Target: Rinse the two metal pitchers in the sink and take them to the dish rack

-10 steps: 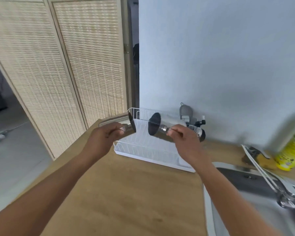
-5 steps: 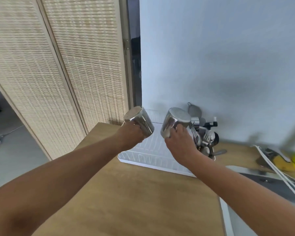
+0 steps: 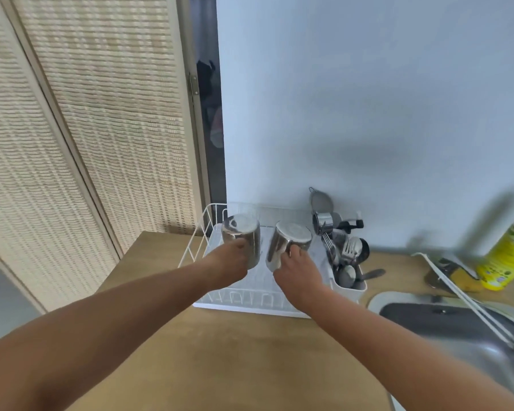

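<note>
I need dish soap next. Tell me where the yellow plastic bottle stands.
In the head view, the yellow plastic bottle stands at the far right on the wooden counter, behind the steel sink.

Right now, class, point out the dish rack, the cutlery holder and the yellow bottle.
dish rack (image 3: 208,216): head view, on its white wire corner.
cutlery holder (image 3: 352,287): head view, on its white front wall.
yellow bottle (image 3: 505,259): head view, on its body.
</note>
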A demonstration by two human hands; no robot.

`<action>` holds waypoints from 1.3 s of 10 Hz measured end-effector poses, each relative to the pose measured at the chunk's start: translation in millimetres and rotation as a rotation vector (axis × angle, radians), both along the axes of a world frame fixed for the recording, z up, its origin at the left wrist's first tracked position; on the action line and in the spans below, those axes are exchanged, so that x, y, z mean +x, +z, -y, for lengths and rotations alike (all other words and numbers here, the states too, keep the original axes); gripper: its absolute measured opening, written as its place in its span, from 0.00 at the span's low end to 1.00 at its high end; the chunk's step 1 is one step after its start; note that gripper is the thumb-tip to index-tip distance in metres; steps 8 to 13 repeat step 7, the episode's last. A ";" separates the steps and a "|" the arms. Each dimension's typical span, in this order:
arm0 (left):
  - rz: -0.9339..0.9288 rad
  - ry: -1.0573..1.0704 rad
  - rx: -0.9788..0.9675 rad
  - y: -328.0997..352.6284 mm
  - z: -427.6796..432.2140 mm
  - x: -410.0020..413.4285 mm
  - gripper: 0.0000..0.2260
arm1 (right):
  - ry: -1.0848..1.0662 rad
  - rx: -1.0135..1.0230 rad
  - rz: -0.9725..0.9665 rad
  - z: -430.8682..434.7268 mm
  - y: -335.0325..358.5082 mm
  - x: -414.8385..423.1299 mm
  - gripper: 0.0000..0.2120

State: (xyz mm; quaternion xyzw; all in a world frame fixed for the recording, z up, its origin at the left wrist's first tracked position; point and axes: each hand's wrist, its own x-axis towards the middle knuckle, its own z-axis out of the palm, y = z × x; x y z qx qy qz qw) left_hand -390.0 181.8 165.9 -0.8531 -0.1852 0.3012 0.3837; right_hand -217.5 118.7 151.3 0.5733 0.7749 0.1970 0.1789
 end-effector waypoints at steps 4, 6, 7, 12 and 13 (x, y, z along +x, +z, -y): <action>0.067 -0.141 -0.188 -18.1 -13.7 -4.0 0.08 | 0.161 -0.217 -0.074 -12.6 -10.5 5.1 0.15; 0.419 0.099 -0.379 -22.5 0.0 -8.9 0.15 | 0.123 -0.253 -0.224 -2.0 -10.9 3.9 0.19; 0.610 0.134 -0.368 -26.5 13.5 -13.4 0.19 | 0.097 -0.160 -0.359 13.5 -15.3 3.8 0.23; 0.610 0.134 -0.368 -26.5 13.5 -13.4 0.19 | 0.097 -0.160 -0.359 13.5 -15.3 3.8 0.23; 0.610 0.134 -0.368 -26.5 13.5 -13.4 0.19 | 0.097 -0.160 -0.359 13.5 -15.3 3.8 0.23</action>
